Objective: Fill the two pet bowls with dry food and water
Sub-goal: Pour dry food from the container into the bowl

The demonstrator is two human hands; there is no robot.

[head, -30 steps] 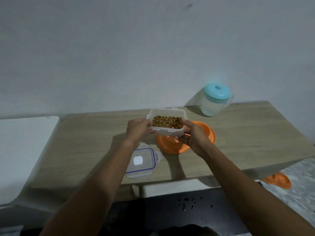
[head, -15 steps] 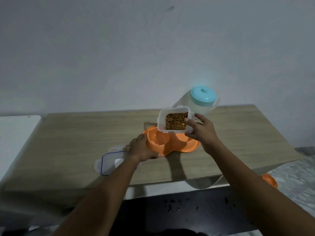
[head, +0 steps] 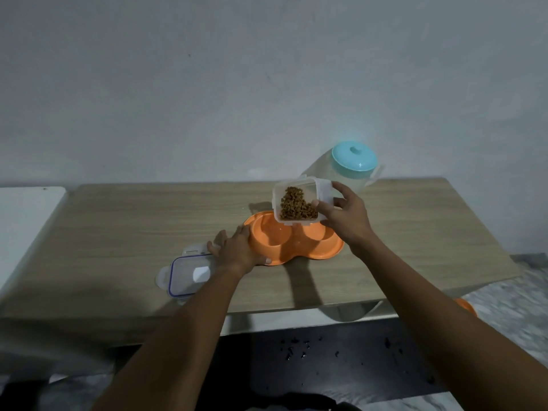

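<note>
An orange double pet bowl lies on the wooden table; both of its wells look bare. My left hand grips its left rim. My right hand holds a clear plastic container of brown dry food tilted steeply toward me, just above the middle of the bowl. The kibble has slid to the container's lower edge. A translucent water jug with a turquoise lid stands behind the container, at the back of the table.
The container's clear lid with a blue seal lies on the table left of my left hand. A white surface adjoins the table's left end. Dark crumbs dot the black floor below. An orange object peeks out under the table's right side.
My left hand let go of the container and took the bowl's left rim. My right hand alone lifted the container and tilted it steeply over the bowl.
</note>
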